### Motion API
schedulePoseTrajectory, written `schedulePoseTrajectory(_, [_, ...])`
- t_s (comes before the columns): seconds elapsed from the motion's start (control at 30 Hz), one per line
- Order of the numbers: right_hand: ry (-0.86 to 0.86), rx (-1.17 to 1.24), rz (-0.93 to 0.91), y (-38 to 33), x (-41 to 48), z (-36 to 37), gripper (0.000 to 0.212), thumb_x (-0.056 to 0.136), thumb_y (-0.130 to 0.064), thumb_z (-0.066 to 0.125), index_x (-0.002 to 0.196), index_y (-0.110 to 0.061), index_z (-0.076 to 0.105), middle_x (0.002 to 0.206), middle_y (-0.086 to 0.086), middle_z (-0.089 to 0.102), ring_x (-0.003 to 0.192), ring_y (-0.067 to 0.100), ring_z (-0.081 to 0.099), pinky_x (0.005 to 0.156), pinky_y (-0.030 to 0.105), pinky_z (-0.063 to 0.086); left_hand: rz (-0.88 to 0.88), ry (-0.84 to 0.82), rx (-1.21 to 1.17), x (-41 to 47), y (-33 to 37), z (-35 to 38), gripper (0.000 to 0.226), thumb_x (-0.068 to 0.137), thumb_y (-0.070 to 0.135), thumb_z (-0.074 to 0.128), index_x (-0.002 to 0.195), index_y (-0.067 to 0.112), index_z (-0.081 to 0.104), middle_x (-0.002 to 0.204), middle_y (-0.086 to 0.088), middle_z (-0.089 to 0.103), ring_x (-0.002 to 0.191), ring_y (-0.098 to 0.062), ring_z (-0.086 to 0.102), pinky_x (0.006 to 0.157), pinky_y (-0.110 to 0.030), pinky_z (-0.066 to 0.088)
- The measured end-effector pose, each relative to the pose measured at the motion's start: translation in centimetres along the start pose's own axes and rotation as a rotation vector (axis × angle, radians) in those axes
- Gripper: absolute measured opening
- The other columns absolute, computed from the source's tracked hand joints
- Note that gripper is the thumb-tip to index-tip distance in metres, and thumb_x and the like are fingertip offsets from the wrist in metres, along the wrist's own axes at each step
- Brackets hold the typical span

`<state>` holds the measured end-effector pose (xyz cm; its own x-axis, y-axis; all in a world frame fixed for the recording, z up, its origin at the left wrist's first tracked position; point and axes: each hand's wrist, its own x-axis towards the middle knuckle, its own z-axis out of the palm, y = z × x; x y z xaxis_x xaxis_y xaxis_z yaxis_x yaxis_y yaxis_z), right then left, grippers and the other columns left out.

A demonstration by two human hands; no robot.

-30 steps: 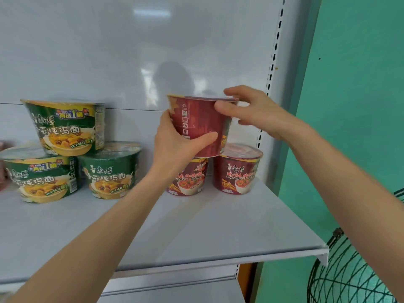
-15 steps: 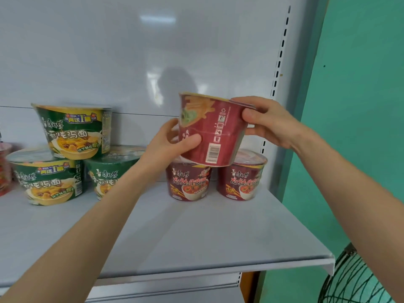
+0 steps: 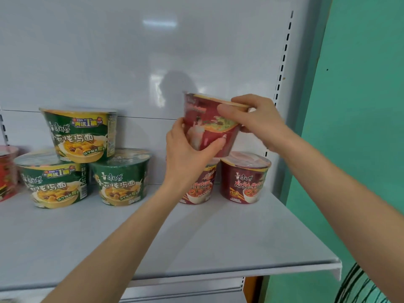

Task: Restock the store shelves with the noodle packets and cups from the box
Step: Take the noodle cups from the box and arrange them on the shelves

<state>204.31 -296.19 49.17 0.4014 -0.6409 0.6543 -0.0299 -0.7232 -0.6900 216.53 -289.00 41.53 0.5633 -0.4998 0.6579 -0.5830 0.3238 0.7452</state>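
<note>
A pale grey metal store shelf (image 3: 196, 248) runs across the view. It is backed by a glossy white panel (image 3: 153, 51), with a slotted upright (image 3: 283, 62) at the panel's right edge and a teal wall (image 3: 360, 106) beyond it. We see two bare forearms reaching in from the bottom of the view. Together the hands hold one red noodle cup (image 3: 209, 127) over the right end of the shelf; it is tilted and its print is blurred. The left hand (image 3: 185, 154) wraps the cup's lower left side, thumb laid across the front and fingers curled behind. The right hand (image 3: 260, 121) grips the upper right rim, thumb on the front just under the lip and fingers curled round the far side. Directly below, two more cups stand upright side by side on the shelf near the panel. The left red cup (image 3: 201, 186) is partly hidden by the left hand, and the right red cup (image 3: 244, 178) is in plain sight. We cannot tell whether the held cup's base touches their lids. Further left, a lower-left green cup (image 3: 52, 184) and a lower-right green cup (image 3: 122, 178) stand next to each other. A top green cup (image 3: 80, 134) rests on their lids. Part of a red package (image 3: 6, 171) shows at the far left edge, and a dark wire object (image 3: 358, 287) at the lower right corner.
</note>
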Motion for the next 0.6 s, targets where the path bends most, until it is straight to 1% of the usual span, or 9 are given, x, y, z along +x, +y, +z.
schedulePoseTrajectory(0.07, [-0.086,0.123,0.034,0.6,0.5,-1.8,0.041,0.068,-0.037,0.076,0.103,-0.018,0.064,0.091,-0.006,0.064,0.082,0.009,0.063,0.085,0.036,0.055,-0.011,-0.093,-0.058,0.3,-0.2,-1.5,0.096,0.056,0.052,0.077,0.136,0.022,0.034,0.128,0.005,0.047,0.115,-0.007,0.048,0.090,-0.021,0.038])
schedulePoseTrajectory(0.1, [-0.157,0.196,0.028,1.0,0.7,-2.5,0.046,0.061,-0.043,0.078,0.099,-0.020,0.067,0.093,-0.005,0.067,0.084,0.010,0.065,0.084,0.037,0.056,-0.047,-0.161,-0.093,0.5,-0.1,-2.1,0.101,0.055,0.053,0.081,0.138,0.022,0.032,0.125,0.008,0.049,0.112,-0.006,0.050,0.087,-0.020,0.038])
schedulePoseTrajectory(0.17, [-0.284,0.327,0.028,1.9,1.0,-3.3,0.062,0.043,-0.053,0.084,0.095,-0.022,0.070,0.090,-0.006,0.072,0.084,0.010,0.068,0.076,0.031,0.058,-0.122,-0.324,-0.165,0.7,0.5,-2.9,0.101,0.050,0.052,0.076,0.137,0.021,0.035,0.114,0.013,0.056,0.100,-0.002,0.057,0.079,-0.018,0.044])
schedulePoseTrajectory(0.23, [-0.341,0.391,0.054,2.3,1.1,-3.3,0.071,0.040,-0.054,0.085,0.101,-0.021,0.067,0.092,-0.005,0.073,0.087,0.010,0.068,0.076,0.029,0.057,-0.144,-0.378,-0.164,0.6,1.0,-2.7,0.090,0.048,0.050,0.072,0.128,0.022,0.042,0.105,0.016,0.060,0.091,0.001,0.060,0.072,-0.018,0.049])
schedulePoseTrajectory(0.33, [-0.292,0.289,0.077,1.6,1.0,-3.6,0.078,0.041,-0.059,0.082,0.109,-0.025,0.062,0.111,-0.001,0.066,0.102,0.014,0.064,0.083,0.033,0.055,-0.120,-0.187,-0.135,0.2,0.5,-1.6,0.076,0.052,0.046,0.083,0.114,0.028,0.043,0.104,0.015,0.059,0.091,0.001,0.059,0.075,-0.020,0.050])
schedulePoseTrajectory(0.4, [-0.273,0.146,0.091,0.6,0.6,-3.1,0.075,0.054,-0.060,0.071,0.119,-0.027,0.056,0.122,0.000,0.058,0.110,0.018,0.059,0.086,0.034,0.052,-0.075,-0.005,-0.048,-0.2,0.2,-0.7,0.078,0.053,0.047,0.084,0.115,0.027,0.039,0.111,0.009,0.055,0.099,-0.007,0.058,0.081,-0.027,0.051])
schedulePoseTrajectory(0.43, [-0.269,0.085,0.095,0.2,0.3,-2.5,0.070,0.063,-0.058,0.066,0.123,-0.025,0.053,0.121,-0.002,0.058,0.109,0.017,0.059,0.086,0.034,0.052,-0.053,0.053,0.006,-0.3,0.3,-0.2,0.085,0.053,0.050,0.082,0.120,0.023,0.039,0.116,0.005,0.053,0.106,-0.012,0.055,0.087,-0.034,0.051])
schedulePoseTrajectory(0.5, [-0.187,0.023,0.045,-0.4,-0.1,-0.9,0.058,0.075,-0.054,0.062,0.120,-0.020,0.052,0.108,-0.006,0.061,0.097,0.010,0.061,0.080,0.032,0.054,-0.021,0.093,0.116,-0.6,0.5,0.8,0.100,0.053,0.052,0.080,0.133,0.016,0.032,0.124,-0.002,0.046,0.116,-0.019,0.048,0.095,-0.044,0.047])
schedulePoseTrajectory(0.6, [-0.046,0.024,-0.003,-0.7,0.1,-0.3,0.051,0.074,-0.044,0.070,0.113,-0.017,0.054,0.092,-0.010,0.059,0.085,0.006,0.062,0.076,0.030,0.055,0.008,0.053,0.133,-1.1,0.8,0.7,0.102,0.055,0.057,0.077,0.136,0.016,0.029,0.129,-0.003,0.043,0.119,-0.018,0.045,0.100,-0.044,0.042])
